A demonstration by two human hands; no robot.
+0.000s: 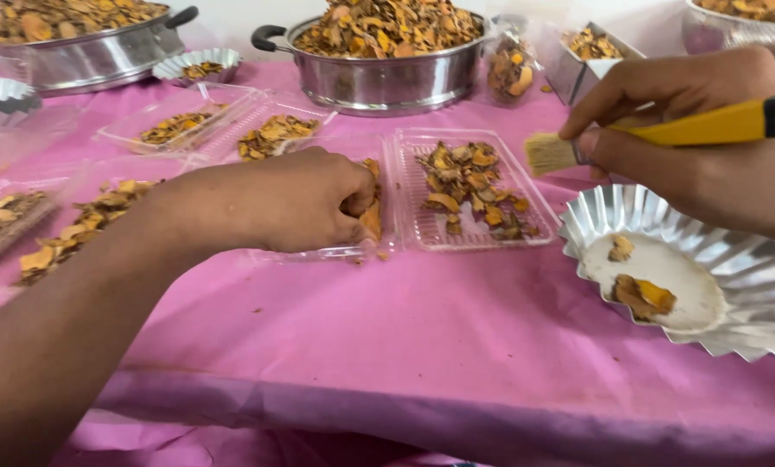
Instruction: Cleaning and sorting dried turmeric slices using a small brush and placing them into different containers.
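My left hand [296, 201] rests in the left half of an open clear plastic clamshell box [538, 227], fingers pinched on an orange dried slice [371, 216]. The box's right half holds several dried orange-brown slices [469, 186]. My right hand [698, 130] grips a yellow-handled brush [707, 127], its pale bristles [547, 153] pointing left above the box's right edge. Below that hand sits a fluted silver foil dish [750, 268] with a few dried pieces [642, 297] on a white floury base.
A pink cloth [422, 346] covers the table. Two steel pots [383, 78] [85, 56] heaped with dried slices stand at the back. More clear boxes [180, 125] of slices lie to the left, with small foil dishes [199, 65] and a metal tin [582, 60] behind.
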